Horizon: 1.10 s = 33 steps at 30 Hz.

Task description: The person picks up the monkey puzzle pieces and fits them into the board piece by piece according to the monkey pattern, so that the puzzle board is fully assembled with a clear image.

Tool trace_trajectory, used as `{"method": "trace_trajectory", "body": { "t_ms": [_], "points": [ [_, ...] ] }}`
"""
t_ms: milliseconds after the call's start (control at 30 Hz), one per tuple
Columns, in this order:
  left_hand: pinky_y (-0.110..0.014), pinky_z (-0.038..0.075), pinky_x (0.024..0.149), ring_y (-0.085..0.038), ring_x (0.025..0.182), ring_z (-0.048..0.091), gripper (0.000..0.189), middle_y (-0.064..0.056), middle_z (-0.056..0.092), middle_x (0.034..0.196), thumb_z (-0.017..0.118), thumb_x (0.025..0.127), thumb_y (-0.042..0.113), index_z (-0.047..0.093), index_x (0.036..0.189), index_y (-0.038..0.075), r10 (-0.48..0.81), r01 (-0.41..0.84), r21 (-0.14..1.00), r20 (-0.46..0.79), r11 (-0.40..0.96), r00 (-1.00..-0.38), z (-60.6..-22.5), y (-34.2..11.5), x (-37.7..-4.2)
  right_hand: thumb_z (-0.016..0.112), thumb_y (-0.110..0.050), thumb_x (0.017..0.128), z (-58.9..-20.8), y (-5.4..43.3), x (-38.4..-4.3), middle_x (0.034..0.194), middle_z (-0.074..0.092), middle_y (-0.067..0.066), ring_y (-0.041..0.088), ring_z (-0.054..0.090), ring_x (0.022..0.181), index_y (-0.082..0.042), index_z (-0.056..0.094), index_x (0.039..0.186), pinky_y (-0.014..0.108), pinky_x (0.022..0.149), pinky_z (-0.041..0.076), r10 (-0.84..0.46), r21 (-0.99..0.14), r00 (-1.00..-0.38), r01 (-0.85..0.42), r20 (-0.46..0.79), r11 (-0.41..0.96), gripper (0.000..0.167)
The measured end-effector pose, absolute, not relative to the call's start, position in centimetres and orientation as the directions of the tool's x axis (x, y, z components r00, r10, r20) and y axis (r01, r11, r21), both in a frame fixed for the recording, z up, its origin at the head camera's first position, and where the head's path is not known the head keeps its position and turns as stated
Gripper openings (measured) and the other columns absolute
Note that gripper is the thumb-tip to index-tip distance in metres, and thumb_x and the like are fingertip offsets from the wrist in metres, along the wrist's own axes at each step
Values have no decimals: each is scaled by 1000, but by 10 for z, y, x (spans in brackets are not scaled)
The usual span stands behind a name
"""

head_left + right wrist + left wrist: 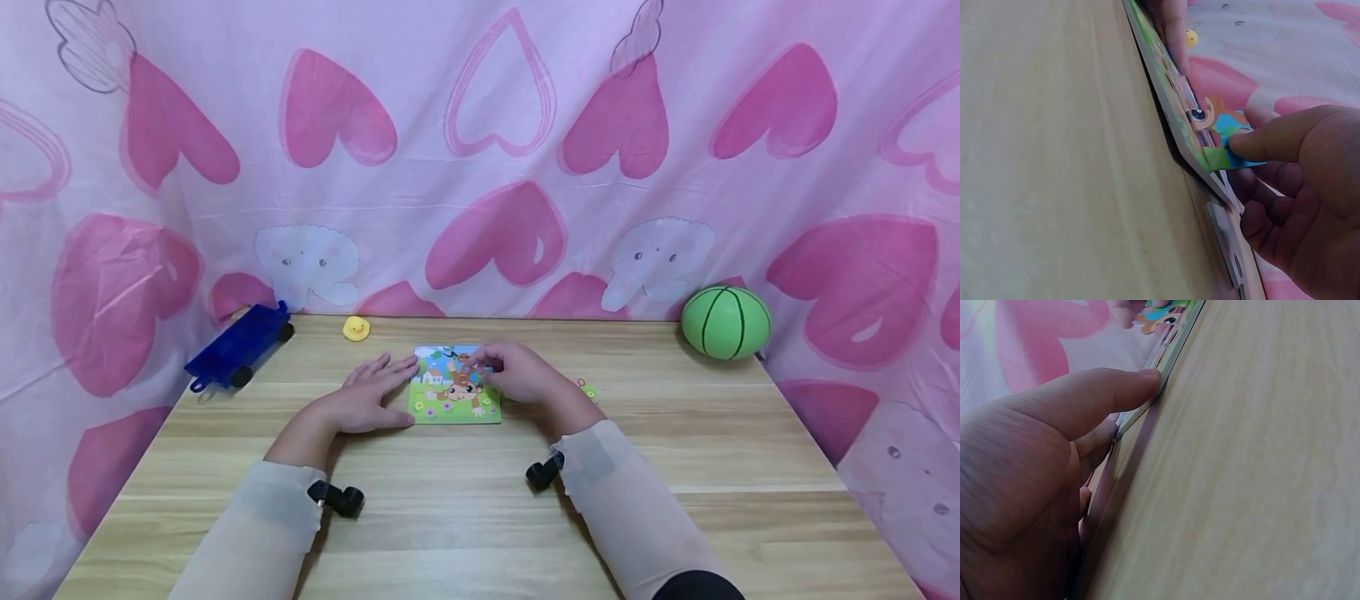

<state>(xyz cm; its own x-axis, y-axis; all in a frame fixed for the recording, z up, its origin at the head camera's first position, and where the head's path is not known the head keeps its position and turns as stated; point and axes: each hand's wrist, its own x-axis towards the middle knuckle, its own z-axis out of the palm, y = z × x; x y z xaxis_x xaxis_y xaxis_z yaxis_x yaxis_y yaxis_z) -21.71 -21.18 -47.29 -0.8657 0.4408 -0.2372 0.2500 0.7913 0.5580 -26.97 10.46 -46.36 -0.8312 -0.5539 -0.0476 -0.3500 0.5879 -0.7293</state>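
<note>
A small jigsaw puzzle board (442, 410) with a cartoon monkey, flowers and a fence lies flat on the table. At its left edge rests my left hand (367, 396), fingers spread; the thumb (1116, 390) touches the board's edge in the left wrist view. Over the board's upper right part, my right hand (521, 372) pinches a puzzle piece (1241, 156) between thumb and fingers. That piece is blue and green with part of the monkey on it. In the right wrist view it stands tilted at the board's surface; whether it touches cannot be told.
Loose puzzle pieces (589, 391) lie right of the board, partly hidden by my right wrist. Along the back of the wooden table (420, 508) are a blue toy wagon (243, 346), a yellow rubber duck (356, 328) and a green ball (725, 323). A pink heart-patterned cloth (420, 192) hangs behind.
</note>
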Motion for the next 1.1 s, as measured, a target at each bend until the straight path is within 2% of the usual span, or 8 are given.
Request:
{"method": "trace_trajectory", "body": {
  "t_ms": [200,400,600,733,967,1100],
  "points": [
    [-68,-7,134,-38,170,-7,96,10,14,182,76,93,55,25,172,33,435,240,563,-242,791,-867,-474,-211,-217,79,-8,94,-464,103,-268,106,68,0,21,58,92,-28,77,129,33,77,53,-517,-692,-849,-309,-109,652,40],
    [-68,-7,134,-38,170,-7,96,10,13,182,76,93,55,25,171,34,435,237,564,-246,791,-866,-474,-211,-218,84,-13,92,-464,103,-268,107,62,0,22,57,97,-29,77,131,33,80,54,-506,-643,-855,-325,-113,694,43],
    [-68,-7,134,-38,170,-7,95,10,14,182,76,93,55,25,171,33,438,240,562,-247,792,-865,-474,-211,-218,83,-15,93,-466,104,-270,108,60,1,20,55,96,-23,80,125,32,82,51,-539,-614,-837,-378,-92,692,32],
    [-68,-7,134,-38,170,-7,96,10,13,182,76,93,55,25,171,33,436,239,561,-248,793,-865,-474,-210,-217,81,-15,94,-465,105,-270,108,61,2,19,54,94,-21,79,128,31,81,50,-557,-613,-825,-391,-97,687,34],
    [-68,-7,134,-38,170,-6,96,11,13,182,76,93,55,26,171,34,434,235,561,-252,794,-865,-474,-211,-217,78,-17,98,-465,106,-269,119,61,0,19,55,98,-23,77,133,32,86,52,-557,-600,-821,-385,-125,701,35],
    [-68,-7,134,-38,170,-7,96,11,13,182,76,93,56,26,171,33,435,237,561,-250,793,-865,-473,-211,-218,80,-20,97,-463,106,-268,117,62,-1,19,56,98,-24,77,132,32,85,52,-550,-599,-826,-382,-119,703,35]
  ]
}}
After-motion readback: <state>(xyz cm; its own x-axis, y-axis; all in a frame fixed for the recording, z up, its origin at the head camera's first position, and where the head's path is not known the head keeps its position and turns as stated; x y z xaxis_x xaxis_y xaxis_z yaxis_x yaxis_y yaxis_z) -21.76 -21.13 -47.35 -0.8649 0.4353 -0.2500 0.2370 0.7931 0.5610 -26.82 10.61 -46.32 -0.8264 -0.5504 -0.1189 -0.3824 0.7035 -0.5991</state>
